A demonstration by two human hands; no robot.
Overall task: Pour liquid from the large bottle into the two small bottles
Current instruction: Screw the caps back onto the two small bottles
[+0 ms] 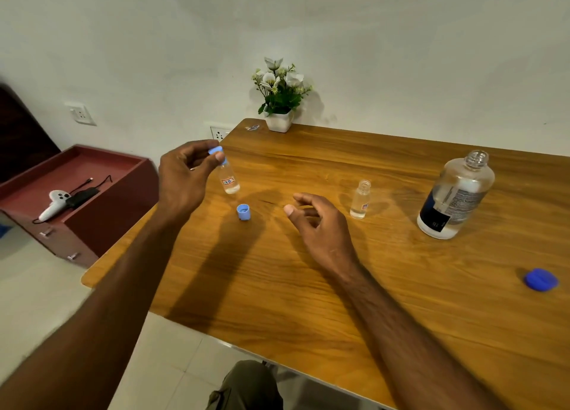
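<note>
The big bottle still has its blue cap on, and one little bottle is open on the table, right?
Not quite. The head view shows the big bottle open, its dark blue cap lying on the table. One little bottle does stand open there.

Bare forearms, no sleeves — olive trousers (246, 385) at the knee.

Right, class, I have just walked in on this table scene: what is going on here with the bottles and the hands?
A person sits at a wooden table. The left hand pinches the light blue cap on one small bottle. The right hand hovers open above the table, holding nothing. The other small bottle stands uncapped, its loose cap lying near the first bottle. The large bottle stands open at the right, its dark blue cap set aside. Nothing is being poured.
</note>
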